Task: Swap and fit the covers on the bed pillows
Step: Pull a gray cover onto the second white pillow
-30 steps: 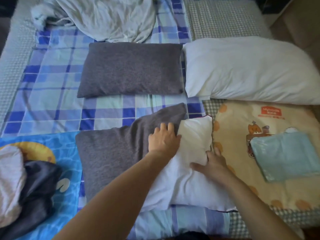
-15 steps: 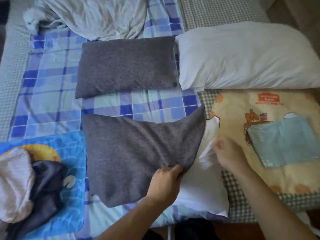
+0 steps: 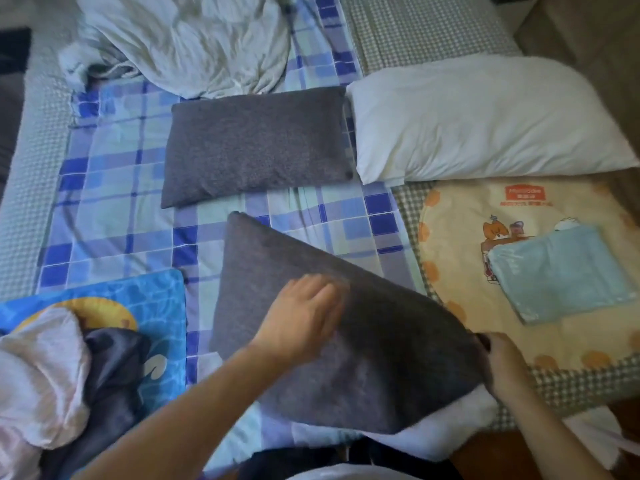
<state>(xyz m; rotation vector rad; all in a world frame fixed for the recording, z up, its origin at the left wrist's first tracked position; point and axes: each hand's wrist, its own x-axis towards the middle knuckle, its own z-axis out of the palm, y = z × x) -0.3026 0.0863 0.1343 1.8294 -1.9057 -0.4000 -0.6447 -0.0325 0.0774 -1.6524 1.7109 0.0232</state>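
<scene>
A dark grey cover lies skewed over a white pillow, of which only the near end shows. My left hand rests flat on top of the grey cover, fingers spread. My right hand grips the cover's right corner at its open end. A second pillow in a grey cover lies further back, and a large bare white pillow lies to its right.
A folded light blue cloth sits on a cream cartoon mat at the right. A crumpled white sheet lies at the back. Pink and dark clothes are piled on a blue mat at the near left.
The grey cover has been drawn much further over the white pillow. My left hand moved from the cover's edge onto its top; my right hand moved down to the cover's corner.
</scene>
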